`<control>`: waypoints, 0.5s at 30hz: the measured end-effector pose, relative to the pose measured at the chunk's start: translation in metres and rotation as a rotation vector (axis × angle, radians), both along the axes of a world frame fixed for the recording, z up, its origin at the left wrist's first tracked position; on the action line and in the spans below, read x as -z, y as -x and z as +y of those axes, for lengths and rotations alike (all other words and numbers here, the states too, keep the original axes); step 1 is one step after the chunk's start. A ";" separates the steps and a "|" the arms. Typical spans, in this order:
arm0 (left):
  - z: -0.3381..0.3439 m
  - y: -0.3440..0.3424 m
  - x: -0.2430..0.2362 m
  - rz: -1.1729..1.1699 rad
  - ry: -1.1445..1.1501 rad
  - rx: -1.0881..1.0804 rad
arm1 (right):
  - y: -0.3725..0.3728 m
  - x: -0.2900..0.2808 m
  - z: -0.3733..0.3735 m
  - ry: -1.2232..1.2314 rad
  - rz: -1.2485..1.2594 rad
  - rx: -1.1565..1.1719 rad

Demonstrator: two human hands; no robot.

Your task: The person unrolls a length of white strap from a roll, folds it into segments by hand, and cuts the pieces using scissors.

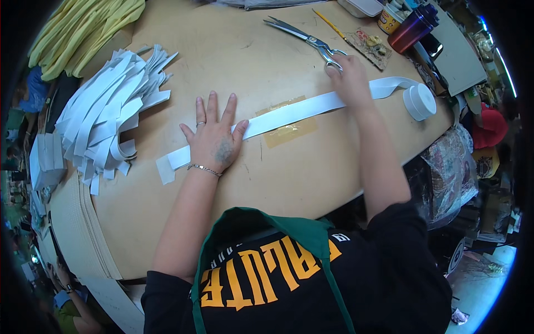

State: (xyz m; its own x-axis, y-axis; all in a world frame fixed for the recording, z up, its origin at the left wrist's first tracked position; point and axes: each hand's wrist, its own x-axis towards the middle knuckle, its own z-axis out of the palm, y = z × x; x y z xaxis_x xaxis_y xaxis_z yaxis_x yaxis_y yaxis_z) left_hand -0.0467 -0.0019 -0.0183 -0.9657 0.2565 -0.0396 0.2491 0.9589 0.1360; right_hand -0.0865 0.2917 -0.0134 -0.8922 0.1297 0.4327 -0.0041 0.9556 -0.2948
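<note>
Black shirt (389,261) lies nearest. Left hand (216,135) presses, fingers spread, on white strip (295,116); right hand (351,83), blurred, meets scissors (314,42) handles, grip unclear.

Left hand (216,136) on strip (300,115), right hand (351,83) at scissors (313,41)

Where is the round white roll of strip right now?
In the head view, the round white roll sits near the right edge of the tan table, right of the right hand and below the shiny red-purple bottle.
</note>
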 end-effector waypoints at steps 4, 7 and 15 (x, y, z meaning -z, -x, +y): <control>0.001 0.002 -0.001 -0.003 0.010 -0.013 | 0.025 -0.005 0.028 -0.120 -0.272 0.070; -0.002 0.000 -0.003 -0.007 -0.003 -0.023 | 0.046 -0.026 0.028 -0.166 -0.504 0.026; -0.002 -0.002 0.000 -0.013 -0.048 -0.018 | 0.054 -0.057 0.020 -0.051 -0.862 0.144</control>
